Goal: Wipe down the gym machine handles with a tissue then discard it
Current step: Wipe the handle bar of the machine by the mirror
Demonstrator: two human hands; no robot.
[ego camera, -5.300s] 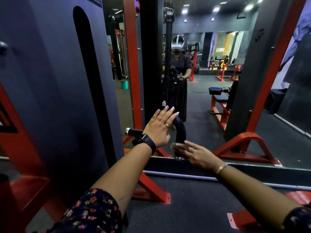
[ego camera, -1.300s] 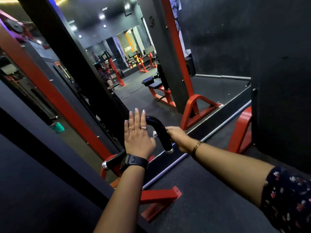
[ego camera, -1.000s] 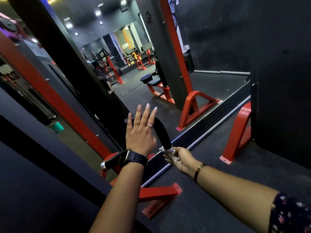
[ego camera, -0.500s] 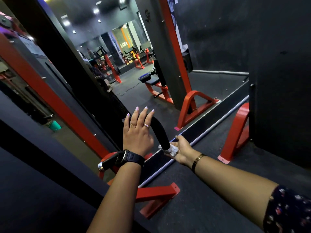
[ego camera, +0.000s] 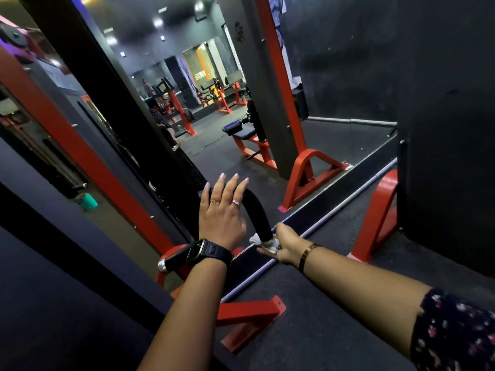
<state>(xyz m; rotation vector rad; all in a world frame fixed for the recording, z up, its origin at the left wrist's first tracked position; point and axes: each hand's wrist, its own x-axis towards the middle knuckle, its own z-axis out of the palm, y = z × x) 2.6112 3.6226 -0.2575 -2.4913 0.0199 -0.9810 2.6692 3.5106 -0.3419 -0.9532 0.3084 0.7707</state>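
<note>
A black curved handle bar [ego camera: 257, 212] of the gym machine hangs in the middle of the view. My left hand [ego camera: 222, 212] rests against its upper bend with the fingers straight and spread. A white crumpled tissue [ego camera: 265, 243] is wrapped round the bar's lower right end. My right hand [ego camera: 286, 243] grips that tissue against the bar's end. The bar's other end, with a chrome cap [ego camera: 162, 265], sticks out under my left wrist.
A large wall mirror [ego camera: 227, 145] stands right behind the handle and reflects benches and red frames. Red machine feet [ego camera: 249, 317] and a red bracket [ego camera: 377, 218] sit on the dark rubber floor. A black machine panel [ego camera: 447, 129] rises at the right. A green bin [ego camera: 87, 202] shows in the mirror.
My right hand slid the tissue down the bar's right arm to its lower end and holds it there. My left hand stayed flat on the bend.
</note>
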